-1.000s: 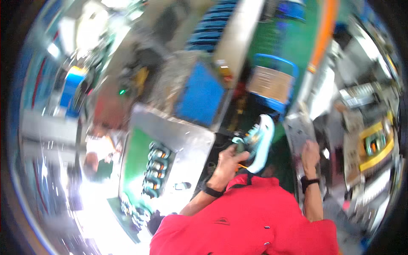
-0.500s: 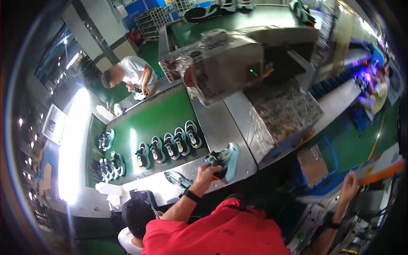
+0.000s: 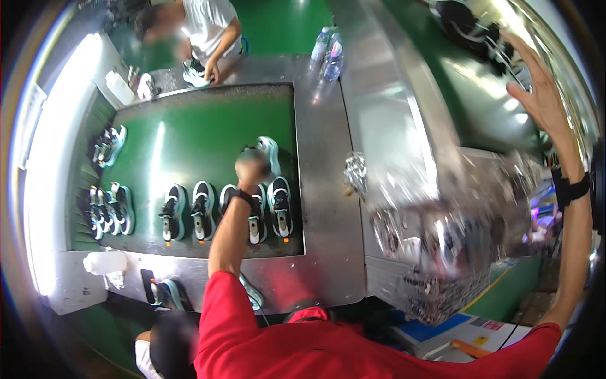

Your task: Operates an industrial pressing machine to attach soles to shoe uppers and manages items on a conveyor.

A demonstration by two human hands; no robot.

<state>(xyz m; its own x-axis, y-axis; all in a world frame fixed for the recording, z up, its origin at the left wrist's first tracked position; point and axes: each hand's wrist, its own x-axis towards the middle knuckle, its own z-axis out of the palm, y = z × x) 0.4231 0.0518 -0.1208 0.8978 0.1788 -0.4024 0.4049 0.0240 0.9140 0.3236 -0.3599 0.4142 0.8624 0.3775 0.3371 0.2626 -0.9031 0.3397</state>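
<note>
My left hand [image 3: 251,169] reaches over the green belt and grips a pale blue and black sneaker [image 3: 270,155] by its dark side. The hand is blurred, so its exact hold is hard to make out. Just in front of it runs a row of similar sneakers, including one at the right end [image 3: 280,205] and one at the left end [image 3: 172,211]. My left forearm partly covers the middle of the row. At the upper right my right hand [image 3: 540,95] is raised with fingers spread, holding nothing, close to dark shoes [image 3: 464,22] on a higher green surface.
More sneakers [image 3: 120,205] stand at the belt's left end by a bright lamp. A co-worker [image 3: 211,31] handles a shoe across the belt. Bottles [image 3: 331,60] stand on the metal edge. A foil-wrapped machine [image 3: 435,234] rises on the right. Another person [image 3: 173,341] is at lower left.
My left hand has carried the sneaker from the metal edge out over the belt, behind the row. My right hand has swung from the lower right up to the higher surface. The view has turned.
</note>
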